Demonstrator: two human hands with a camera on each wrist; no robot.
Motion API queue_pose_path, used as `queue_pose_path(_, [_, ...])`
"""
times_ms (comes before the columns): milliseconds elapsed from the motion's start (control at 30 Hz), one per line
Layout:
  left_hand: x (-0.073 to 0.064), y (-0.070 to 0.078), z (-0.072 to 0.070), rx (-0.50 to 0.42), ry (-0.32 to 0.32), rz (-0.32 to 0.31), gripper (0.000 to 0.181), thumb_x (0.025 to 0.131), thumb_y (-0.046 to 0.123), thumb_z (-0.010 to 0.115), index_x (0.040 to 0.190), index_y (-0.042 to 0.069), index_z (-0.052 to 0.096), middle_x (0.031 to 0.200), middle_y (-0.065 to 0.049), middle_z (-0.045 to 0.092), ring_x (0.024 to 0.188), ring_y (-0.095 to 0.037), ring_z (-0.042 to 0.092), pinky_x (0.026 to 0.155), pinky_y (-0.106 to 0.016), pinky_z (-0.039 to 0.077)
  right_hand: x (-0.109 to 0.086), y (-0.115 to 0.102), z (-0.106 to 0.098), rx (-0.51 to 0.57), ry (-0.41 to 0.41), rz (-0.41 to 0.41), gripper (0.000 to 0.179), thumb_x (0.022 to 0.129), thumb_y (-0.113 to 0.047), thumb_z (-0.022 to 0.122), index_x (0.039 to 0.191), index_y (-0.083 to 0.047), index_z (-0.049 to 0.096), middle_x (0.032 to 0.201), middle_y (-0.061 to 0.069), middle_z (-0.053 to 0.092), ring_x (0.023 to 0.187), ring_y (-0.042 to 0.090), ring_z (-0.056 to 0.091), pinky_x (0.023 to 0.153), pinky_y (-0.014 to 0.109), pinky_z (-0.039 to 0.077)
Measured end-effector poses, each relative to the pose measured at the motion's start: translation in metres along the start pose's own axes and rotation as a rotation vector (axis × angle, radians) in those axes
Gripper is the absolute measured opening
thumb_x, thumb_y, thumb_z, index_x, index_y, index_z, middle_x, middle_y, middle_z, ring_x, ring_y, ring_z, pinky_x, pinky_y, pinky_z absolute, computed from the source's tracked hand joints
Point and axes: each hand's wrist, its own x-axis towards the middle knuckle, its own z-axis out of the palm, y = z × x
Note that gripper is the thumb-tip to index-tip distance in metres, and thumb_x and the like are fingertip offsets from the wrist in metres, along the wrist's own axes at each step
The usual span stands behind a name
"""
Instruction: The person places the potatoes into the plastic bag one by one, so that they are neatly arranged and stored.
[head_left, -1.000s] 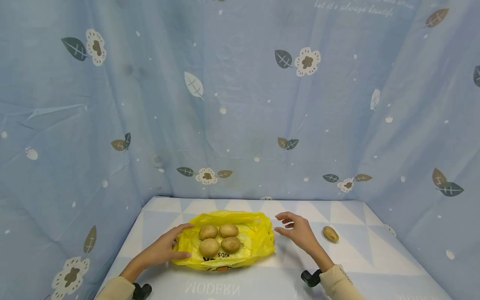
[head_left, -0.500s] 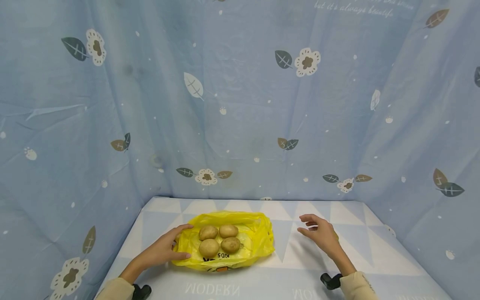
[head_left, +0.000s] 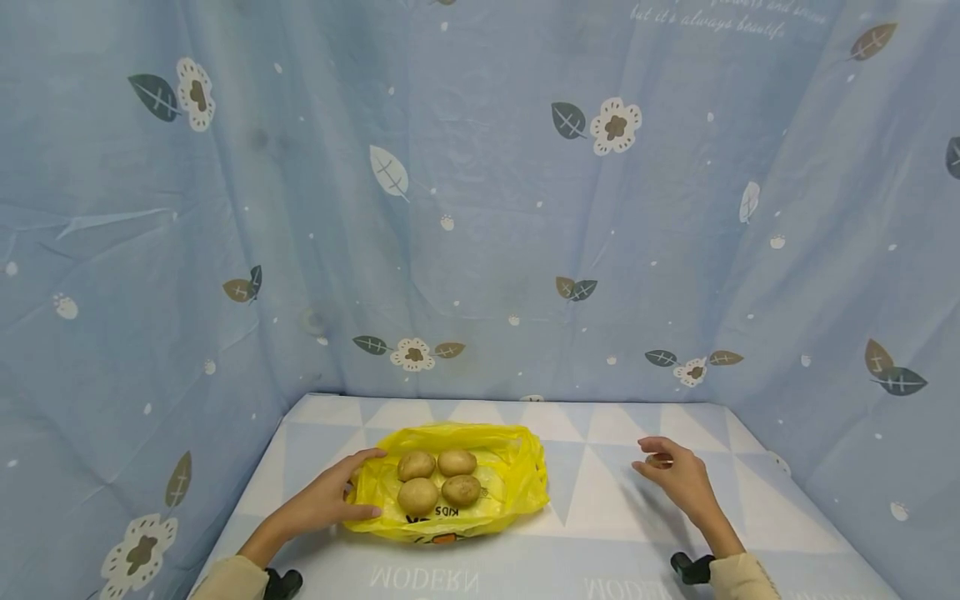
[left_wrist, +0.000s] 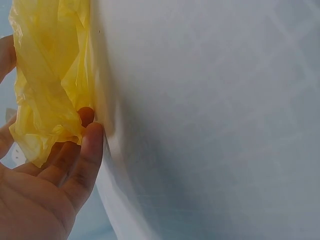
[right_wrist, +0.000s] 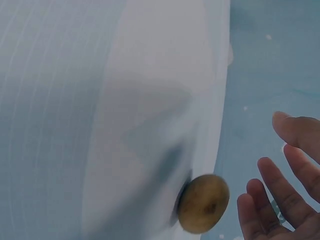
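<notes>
A yellow plastic bag (head_left: 520,492) lies spread on the table, its mouth facing up. Several potatoes (head_left: 417,496) sit inside, grouped toward its left half. My left hand (head_left: 326,498) holds the bag's left end, thumb at the near side and fingers over the far side; the left wrist view shows fingers under the crumpled yellow film (left_wrist: 47,75). Off to the right, my right hand (head_left: 684,485) hovers beside a single potato (right_wrist: 204,204), fingers loosely bent and apart from it. In the head view that potato is mostly hidden behind the right hand.
The table (head_left: 495,571) wears a white and pale blue triangle-patterned cover. A blue curtain (head_left: 480,208) with leaf and flower prints hangs behind it and along both sides. Dark camera mounts (head_left: 692,568) sit at the wrists.
My right hand has moved right, away from the bag's right end and over to the lone potato. The left hand and the bag have stayed in place.
</notes>
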Motion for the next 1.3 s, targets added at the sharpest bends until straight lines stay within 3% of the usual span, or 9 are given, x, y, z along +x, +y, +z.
queue_pose_path(233, [-0.001, -0.002, 0.0, 0.001, -0.003, -0.003, 0.085, 0.084, 0.034, 0.087, 0.154, 0.012, 0.043, 0.157, -0.021, 0.041, 0.141, -0.047, 0.039, 0.102, -0.063, 0.046, -0.001, 0.013, -0.008, -0.029, -0.011, 0.018, 0.041, 0.09, -0.022, 0.082, 0.126, -0.005, 0.07, 0.121, 0.016, 0.071, 0.11, 0.036, 0.066, 0.087, 0.042, 0.056])
queue_pose_path(667, [-0.002, 0.0, 0.001, -0.001, -0.004, -0.02, 0.085, 0.085, 0.035, 0.086, 0.154, 0.012, 0.043, 0.157, -0.021, 0.041, 0.143, -0.048, 0.036, 0.107, -0.068, 0.04, 0.001, 0.032, -0.011, -0.029, -0.08, 0.118, 0.054, 0.09, -0.024, 0.082, 0.134, 0.0, 0.063, 0.133, 0.024, 0.063, 0.113, 0.041, 0.062, 0.085, 0.047, 0.055])
queue_pose_path(1000, [0.0, 0.0, 0.001, -0.018, -0.001, -0.027, 0.085, 0.084, 0.036, 0.087, 0.154, 0.014, 0.044, 0.158, -0.019, 0.041, 0.146, -0.046, 0.033, 0.112, -0.071, 0.029, 0.003, 0.038, -0.008, -0.021, -0.079, 0.196, 0.06, 0.088, -0.021, 0.082, 0.135, 0.006, 0.058, 0.13, 0.033, 0.06, 0.111, 0.045, 0.062, 0.081, 0.043, 0.055])
queue_pose_path(1300, [0.0, 0.0, 0.001, -0.015, 0.0, -0.036, 0.085, 0.084, 0.035, 0.087, 0.153, 0.014, 0.044, 0.158, -0.019, 0.041, 0.146, -0.046, 0.033, 0.112, -0.07, 0.03, 0.005, 0.045, -0.003, -0.013, -0.054, 0.218, 0.059, 0.085, -0.023, 0.085, 0.13, 0.005, 0.06, 0.124, 0.033, 0.063, 0.109, 0.044, 0.063, 0.073, 0.034, 0.053])
